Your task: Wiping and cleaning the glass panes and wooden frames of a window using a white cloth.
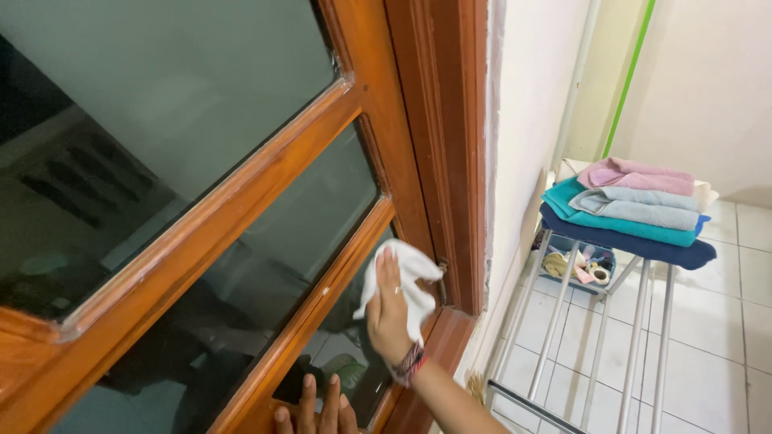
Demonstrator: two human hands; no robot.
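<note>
Right now my right hand (389,309) is spread flat over a white cloth (410,285), fingers together and pressed against the lowest glass pane (346,337) of the wooden window frame (241,201). The cloth is bunched under my palm rather than gripped in a fist, so it lies broad against the glass near the pane's upper right corner, just beside the upright of the frame. A loose corner of the cloth flops out toward the small metal latch (443,269) on that upright.

My left hand (315,408) sits low at the bottom edge of the view, fingers extended and close together, resting flat on the slanted wooden bar; it holds nothing, and I judge it is there to steady me while I lean in.

Off to the right, well apart from the window, a metal drying rack (563,321) stands on the white tiled floor (708,354) with folded towels (635,213) stacked on top and a small blue basket (579,264) of odds and ends beneath them.
</note>
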